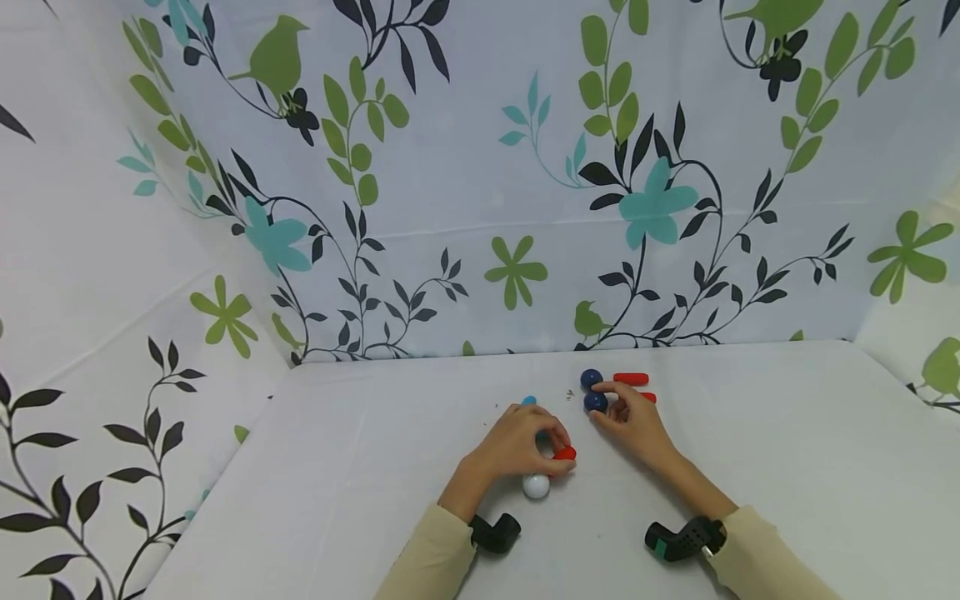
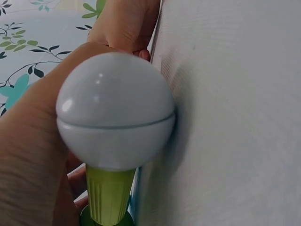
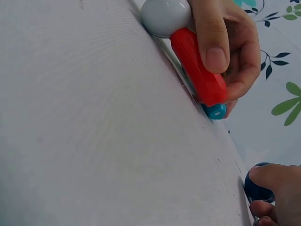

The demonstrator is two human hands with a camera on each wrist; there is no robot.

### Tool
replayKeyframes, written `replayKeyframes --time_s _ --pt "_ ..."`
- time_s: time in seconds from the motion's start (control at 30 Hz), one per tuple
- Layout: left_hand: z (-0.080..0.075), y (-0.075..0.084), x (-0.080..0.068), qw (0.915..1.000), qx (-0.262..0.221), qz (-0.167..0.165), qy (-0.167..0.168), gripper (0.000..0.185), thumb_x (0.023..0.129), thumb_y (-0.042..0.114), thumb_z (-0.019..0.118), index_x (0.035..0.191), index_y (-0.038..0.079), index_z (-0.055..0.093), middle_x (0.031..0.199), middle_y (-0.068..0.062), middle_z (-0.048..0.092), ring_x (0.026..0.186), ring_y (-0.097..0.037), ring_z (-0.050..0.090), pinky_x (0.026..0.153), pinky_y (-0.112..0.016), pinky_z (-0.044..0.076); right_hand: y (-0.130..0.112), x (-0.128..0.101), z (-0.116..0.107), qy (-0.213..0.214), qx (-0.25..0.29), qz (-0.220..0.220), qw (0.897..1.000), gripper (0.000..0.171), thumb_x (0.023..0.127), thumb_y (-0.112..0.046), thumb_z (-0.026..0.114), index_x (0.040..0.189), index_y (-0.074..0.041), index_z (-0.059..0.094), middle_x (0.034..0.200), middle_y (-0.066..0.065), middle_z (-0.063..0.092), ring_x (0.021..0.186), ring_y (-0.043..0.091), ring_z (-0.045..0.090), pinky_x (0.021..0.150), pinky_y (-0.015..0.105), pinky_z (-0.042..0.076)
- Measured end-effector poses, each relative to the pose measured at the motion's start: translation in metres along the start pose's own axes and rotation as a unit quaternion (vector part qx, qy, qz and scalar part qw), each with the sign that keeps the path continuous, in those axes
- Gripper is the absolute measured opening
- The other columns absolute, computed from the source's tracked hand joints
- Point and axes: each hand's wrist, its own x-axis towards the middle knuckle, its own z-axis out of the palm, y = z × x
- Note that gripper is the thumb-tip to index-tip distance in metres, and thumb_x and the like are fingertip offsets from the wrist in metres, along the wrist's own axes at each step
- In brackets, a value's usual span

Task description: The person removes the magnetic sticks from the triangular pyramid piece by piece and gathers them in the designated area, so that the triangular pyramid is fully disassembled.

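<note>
**Ball-and-stick pieces in hand**

The white ball (image 1: 536, 486) is glossy, with a seam round its middle, and rests on the surface. A red stick (image 3: 200, 75) and a green stick (image 2: 109, 195) join it; a teal stick end (image 3: 216, 111) shows beyond the red one. The left hand (image 1: 517, 442) holds this cluster. The near blue ball (image 1: 596, 402) sits on the surface under the right hand (image 1: 633, 421) fingertips, just beside a second blue ball (image 1: 591, 379).

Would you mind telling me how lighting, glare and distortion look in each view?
Head view: soft, even light, wide-angle bending of the backdrop edges. Left wrist view: the white ball fills the frame, with small glare spots and a soft shadow on the table. Right wrist view: tilted, the red rod fairly sharp.
</note>
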Motion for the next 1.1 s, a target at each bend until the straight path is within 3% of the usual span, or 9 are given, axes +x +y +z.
replayKeyframes --time_s 0.17,0.4,0.67,0.9,1.1 --pt "-0.002 0.0 0.0 0.9998 -0.011 0.008 0.011 0.018 0.085 0.04 0.072 0.09 0.023 0.073 0.086 0.017 0.066 0.099 -0.003 0.055 0.093 -0.027 0.039 -0.001 0.0 0.0 0.009 0.002 -0.022 1.0 0.039 0.081 -0.002 0.076 0.118 -0.002 0.062 0.086 0.008 0.053 0.066 0.009 0.049 0.06 0.018 0.045" --pt "-0.003 -0.006 0.0 0.9964 -0.048 0.033 0.061 0.01 0.089 0.022 0.069 0.093 0.014 0.074 0.092 0.006 0.07 0.092 -0.008 0.06 0.09 -0.025 0.046 -0.004 0.0 -0.001 0.006 0.003 -0.033 0.999 0.041 0.081 -0.001 0.076 0.119 -0.001 0.061 0.096 0.011 0.052 0.068 0.009 0.05 0.063 0.017 0.047" --pt "-0.011 -0.012 -0.004 0.9955 -0.044 -0.018 0.082 0.011 0.092 0.025 0.067 0.1 0.018 0.071 0.108 0.004 0.068 0.108 -0.015 0.056 0.097 -0.036 0.045 -0.005 0.0 -0.002 0.007 0.005 -0.038 0.999 0.04 0.082 0.0 0.075 0.119 -0.001 0.061 0.097 0.012 0.052 0.068 0.009 0.05 0.064 0.017 0.048" --pt "-0.014 -0.023 -0.009 0.9933 -0.043 -0.03 0.103 0.012 0.089 0.024 0.069 0.099 0.016 0.071 0.11 0.001 0.067 0.11 -0.018 0.056 0.099 -0.041 0.042 -0.007 -0.003 -0.003 0.016 0.001 -0.038 0.999 0.039 0.081 0.0 0.076 0.118 0.0 0.063 0.1 0.014 0.053 0.068 0.007 0.05 0.063 0.018 0.048" --pt "-0.008 -0.033 -0.012 0.989 -0.078 -0.071 0.103 0.02 0.088 0.028 0.07 0.103 0.014 0.07 0.117 -0.002 0.061 0.114 -0.021 0.055 0.1 -0.045 0.042 -0.006 -0.004 -0.002 0.031 0.001 -0.064 0.997 0.037 0.08 0.002 0.076 0.115 0.0 0.064 0.099 0.015 0.054 0.066 0.007 0.05 0.062 0.018 0.048"
